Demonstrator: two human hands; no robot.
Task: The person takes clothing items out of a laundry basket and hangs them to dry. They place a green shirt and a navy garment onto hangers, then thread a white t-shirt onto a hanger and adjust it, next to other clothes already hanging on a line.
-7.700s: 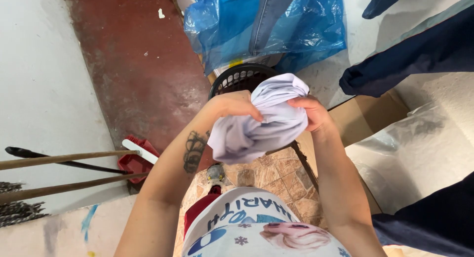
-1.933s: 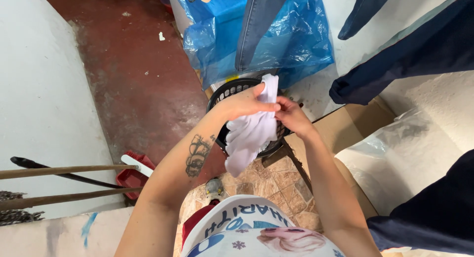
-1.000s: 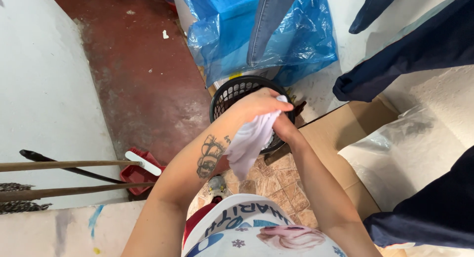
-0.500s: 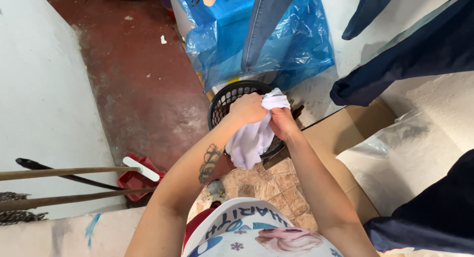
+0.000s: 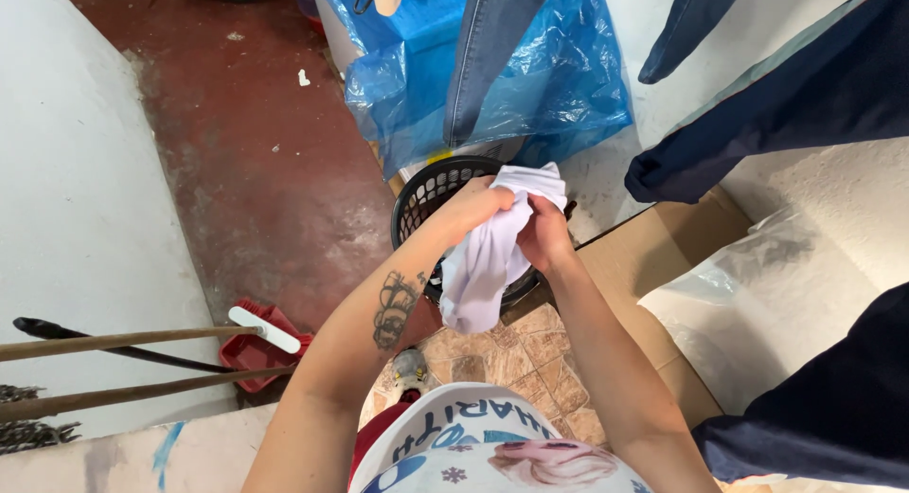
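Above the black plastic mesh basket [image 5: 426, 192], the left hand [image 5: 471, 209] and right hand [image 5: 543, 233] clamp their fingers on a bunched white cloth garment [image 5: 488, 261], so its loose end hangs over the basket.

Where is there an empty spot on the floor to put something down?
The red floor is bare between the white wall and the black basket. The flat cardboard right of the basket is bare too. It is crowded near the red dustpan and broom handles, and under the blue plastic sheet.

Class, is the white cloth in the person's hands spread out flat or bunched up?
Bunched up: the white cloth is gathered between left hand and right hand.
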